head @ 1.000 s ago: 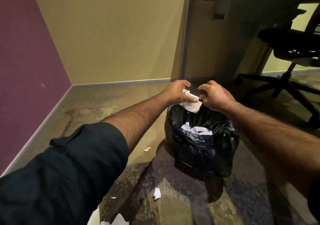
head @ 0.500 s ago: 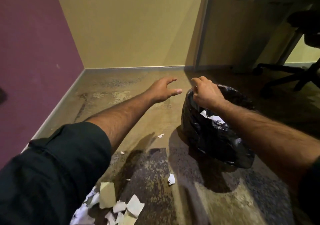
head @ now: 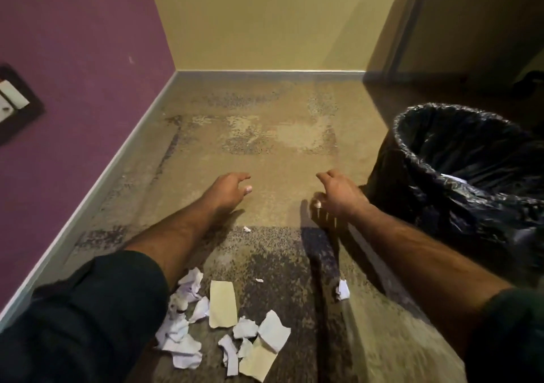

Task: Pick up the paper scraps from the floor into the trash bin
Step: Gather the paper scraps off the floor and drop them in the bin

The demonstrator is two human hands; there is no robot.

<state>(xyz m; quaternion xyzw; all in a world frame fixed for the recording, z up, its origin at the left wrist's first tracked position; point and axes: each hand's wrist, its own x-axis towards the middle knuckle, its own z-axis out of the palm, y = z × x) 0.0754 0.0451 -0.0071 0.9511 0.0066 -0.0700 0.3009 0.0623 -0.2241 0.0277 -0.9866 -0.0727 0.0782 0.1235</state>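
A trash bin [head: 412, 158] lined with a black plastic bag stands on the floor at the right, with some white paper showing inside. A pile of torn white and cream paper scraps [head: 223, 323] lies on the carpet near the bottom middle. One separate white scrap [head: 342, 290] lies to the right of the pile, and a tiny one [head: 246, 229] lies between my arms. My left hand [head: 228, 189] hovers over the floor, empty, fingers loosely apart. My right hand [head: 338, 192] hangs left of the bin, fingers curled downward, holding nothing visible.
A purple wall [head: 73, 73] with a dark wall plate [head: 14, 102] runs along the left. A yellow wall [head: 265, 20] closes the far side. A dark door frame [head: 403, 29] stands at the back right. Patterned carpet [head: 265, 135] stretches ahead.
Both hands left the bin's rim and came down toward the floor, the paper they held now gone. My view tilted down and left, bringing the scrap pile into sight.
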